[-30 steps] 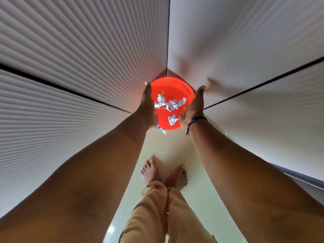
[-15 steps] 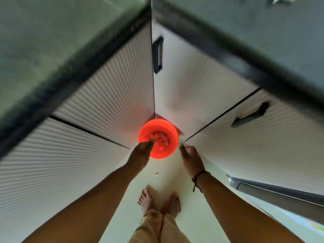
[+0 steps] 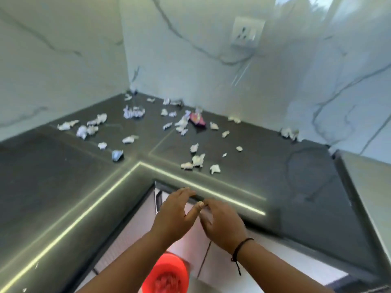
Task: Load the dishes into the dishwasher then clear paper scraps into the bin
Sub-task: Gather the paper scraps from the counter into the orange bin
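Dark matte counter (image 3: 264, 166) strewn with crumpled white paper scraps (image 3: 197, 160).

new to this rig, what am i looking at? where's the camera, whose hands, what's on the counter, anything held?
There is no robot here. A person wears one wide-angle camera on their head, and it looks forward and down, so the single view is theirs and the straight edges look bent.

The two bare arms coming in from the bottom are the wearer's. The left hand and the right hand, which has a dark wrist cord, are raised close together just in front of the counter edge. Both are open and seem to hold nothing.

On the dark corner countertop lie many crumpled paper scraps, mostly white, and one pinkish wrapper near the back wall. A wall socket sits above them.

Below the hands, on the floor, stands an orange bin with scraps already inside.
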### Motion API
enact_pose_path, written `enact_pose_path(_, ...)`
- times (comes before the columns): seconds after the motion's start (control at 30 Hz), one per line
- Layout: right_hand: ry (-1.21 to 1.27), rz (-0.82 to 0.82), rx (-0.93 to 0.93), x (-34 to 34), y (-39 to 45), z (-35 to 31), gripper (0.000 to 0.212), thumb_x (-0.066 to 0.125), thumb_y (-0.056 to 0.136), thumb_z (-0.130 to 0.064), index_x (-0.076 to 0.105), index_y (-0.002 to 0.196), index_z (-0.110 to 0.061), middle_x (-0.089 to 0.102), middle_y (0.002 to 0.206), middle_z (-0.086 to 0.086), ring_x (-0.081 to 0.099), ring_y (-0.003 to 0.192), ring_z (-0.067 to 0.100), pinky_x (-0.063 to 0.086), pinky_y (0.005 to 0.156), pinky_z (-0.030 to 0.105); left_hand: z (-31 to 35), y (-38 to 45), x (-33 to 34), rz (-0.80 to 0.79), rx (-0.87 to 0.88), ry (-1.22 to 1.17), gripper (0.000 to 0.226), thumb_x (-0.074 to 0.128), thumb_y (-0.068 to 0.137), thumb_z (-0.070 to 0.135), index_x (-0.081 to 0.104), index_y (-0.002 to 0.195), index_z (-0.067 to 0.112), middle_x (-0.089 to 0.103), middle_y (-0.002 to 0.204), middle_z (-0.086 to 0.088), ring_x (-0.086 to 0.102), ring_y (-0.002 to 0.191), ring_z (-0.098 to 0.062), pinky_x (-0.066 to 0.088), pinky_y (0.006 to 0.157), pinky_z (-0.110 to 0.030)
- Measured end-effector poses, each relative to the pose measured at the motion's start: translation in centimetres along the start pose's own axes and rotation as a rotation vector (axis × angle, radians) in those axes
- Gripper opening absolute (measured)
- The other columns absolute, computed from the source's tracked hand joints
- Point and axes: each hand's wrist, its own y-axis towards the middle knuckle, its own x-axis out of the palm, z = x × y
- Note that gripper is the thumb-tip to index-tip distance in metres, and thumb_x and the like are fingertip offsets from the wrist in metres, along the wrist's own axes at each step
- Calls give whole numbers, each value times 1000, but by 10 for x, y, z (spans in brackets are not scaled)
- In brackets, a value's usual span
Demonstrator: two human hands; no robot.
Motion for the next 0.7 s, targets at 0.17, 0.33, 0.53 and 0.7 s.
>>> enact_pose_path(0.17,-250,57,283,-43,26,68,73,39,74,-75,49,128,-27,56,125,-1,48,118,22,37,99,34,-3,67,-9,-88,-186,229,130,33,52,97,0,152,22,-2,161,-6,-6,147,-27,1,119,-42)
enact_pose_path(0.33,-219,-80,615,-63,53,151,118,25,54,-100,13,149,-31,7,160,5,1,146,33,4,117,50,-24,123,17,-168,-320,359,149,33,36,104,-27,146,23,-23,157,-8,-21,144,-31,-11,117,-46)
enact_pose_path(0.53,-216,-35,795,-92,123,258,122,21,55,-101,5,152,-28,-5,160,9,-4,146,37,1,117,53,-26,205,49,-212,-246,401,152,33,37,104,-32,143,18,-28,156,-3,-26,143,-22,-9,118,-43)
enact_pose_path(0.7,-208,79,849,-130,192,351,120,34,58,-96,9,151,-24,0,159,13,2,144,43,9,118,52,-23,250,72,-282,-188,476,140,29,44,103,-31,143,25,-27,156,-2,-29,142,-17,-11,118,-39)
